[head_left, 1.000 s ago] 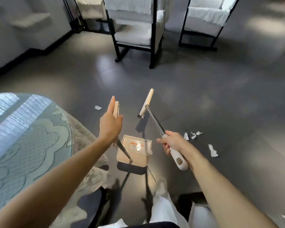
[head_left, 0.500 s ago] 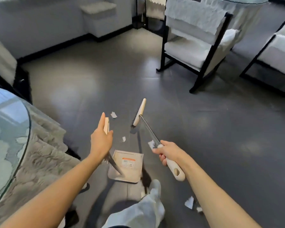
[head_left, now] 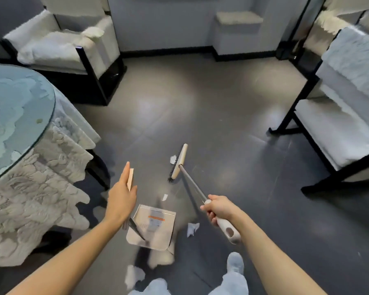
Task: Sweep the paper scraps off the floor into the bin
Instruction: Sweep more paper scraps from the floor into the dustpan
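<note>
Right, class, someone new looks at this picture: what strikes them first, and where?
At centre, the right hand grips a wooden-headed broom with a white grip, while the left hand holds a beige long-handled dustpan nearer the feet. Torn white paper scraps dot the dark grey floor around them, and a round glass-topped table with a lace cloth fills the left edge.

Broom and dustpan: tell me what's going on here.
A person is sweeping paper scraps on a grey floor. The right hand grips the broom by its white handle, with the broom head set down beside one scrap. The left hand holds the long-handled dustpan, whose pan sits low between the arms. Other pieces lie loose around the pan, so the job is unfinished.
</note>
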Available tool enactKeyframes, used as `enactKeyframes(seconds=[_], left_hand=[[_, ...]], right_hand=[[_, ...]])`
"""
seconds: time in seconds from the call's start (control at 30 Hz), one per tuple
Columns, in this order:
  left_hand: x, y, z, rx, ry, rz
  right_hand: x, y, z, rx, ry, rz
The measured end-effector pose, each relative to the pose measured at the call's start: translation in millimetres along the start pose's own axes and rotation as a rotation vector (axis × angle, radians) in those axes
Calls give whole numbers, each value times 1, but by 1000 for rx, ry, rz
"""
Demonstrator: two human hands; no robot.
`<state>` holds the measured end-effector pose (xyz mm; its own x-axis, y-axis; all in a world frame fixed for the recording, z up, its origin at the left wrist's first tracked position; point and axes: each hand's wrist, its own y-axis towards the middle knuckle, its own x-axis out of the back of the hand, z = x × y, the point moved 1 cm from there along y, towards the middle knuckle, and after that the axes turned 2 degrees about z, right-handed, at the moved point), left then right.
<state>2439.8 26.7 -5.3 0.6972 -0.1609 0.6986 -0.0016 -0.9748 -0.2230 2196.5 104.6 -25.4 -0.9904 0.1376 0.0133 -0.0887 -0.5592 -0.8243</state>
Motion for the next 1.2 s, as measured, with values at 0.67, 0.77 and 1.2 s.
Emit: enactKeyframes(seconds=[0.67,0.77,1.2], left_hand=[[-107,37,-81,416,-65,-457],[-112,41,-89,471,-79,-494],[-149,-54,-110,594,-199,-617]], right_hand=[[169,223,174,73,-974,230],[178,242,169,-88,-857,259],[174,216,132,58,-1579,393]])
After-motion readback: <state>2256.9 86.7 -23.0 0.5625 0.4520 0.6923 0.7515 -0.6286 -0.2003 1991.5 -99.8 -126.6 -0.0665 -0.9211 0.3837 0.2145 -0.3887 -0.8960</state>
